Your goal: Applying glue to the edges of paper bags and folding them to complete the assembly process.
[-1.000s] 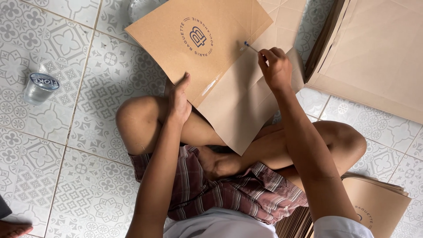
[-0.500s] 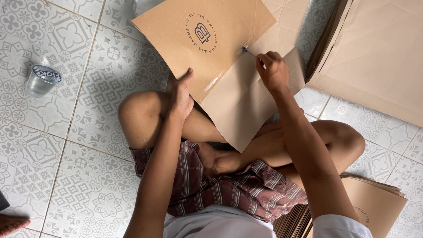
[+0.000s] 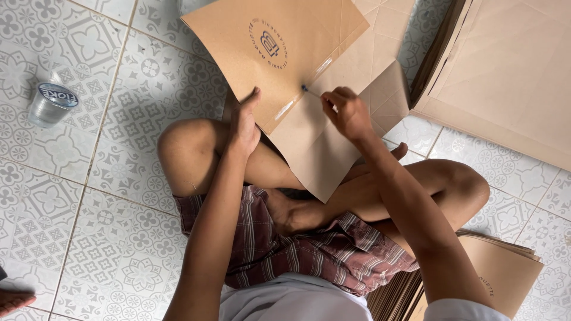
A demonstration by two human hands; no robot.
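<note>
I sit cross-legged on a patterned tile floor with a flat brown cardboard sheet [image 3: 309,53] propped on my knees; it bears a round dark printed mark. My left hand [image 3: 244,122] grips the sheet's lower left edge, thumb up against the cardboard. My right hand [image 3: 348,110] pinches a thin strip [image 3: 304,89] lying along the fold of the flap, fingers closed on its end. A shiny glue or tape line runs along that flap edge.
A sealed plastic water cup [image 3: 50,102] stands on the tiles at the left. A stack of flat brown cardboard [image 3: 505,77] leans at the upper right. More brown sheets [image 3: 499,273] lie beside my right knee. Someone's toes [image 3: 12,300] show at the bottom left corner.
My right hand has slid down and left along the flap edge, drawing the thin strip with it. The left hand stays on the sheet's edge.
</note>
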